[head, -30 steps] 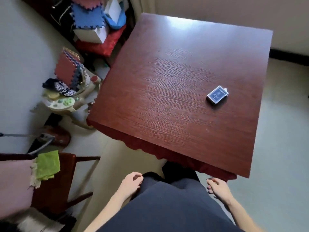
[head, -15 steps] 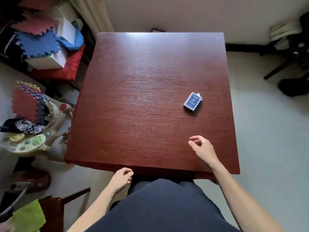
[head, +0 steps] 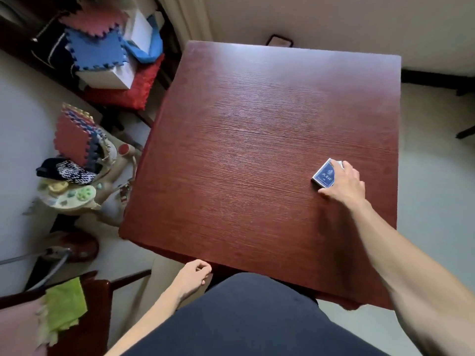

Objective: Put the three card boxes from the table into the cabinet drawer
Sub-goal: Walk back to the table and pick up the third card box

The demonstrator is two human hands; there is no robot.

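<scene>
One blue card box (head: 324,175) lies flat on the dark red wooden table (head: 252,155), near its right edge. My right hand (head: 343,185) reaches across the table and closes on the box, thumb at its near end and fingers over its far end; the box still rests on the tabletop. My left hand (head: 191,278) hangs loosely curled and holding nothing, just below the table's near edge. No other card box and no cabinet drawer is in view.
Left of the table stand stacked foam mats (head: 95,47), a red cushion (head: 128,91), a baby walker (head: 77,186) and a wooden chair with a green cloth (head: 64,304). Pale floor lies to the right.
My right hand rose from beside my leg, crossed the tabletop and closed on the card box. The view swung to face the table. The left hand stayed low.
</scene>
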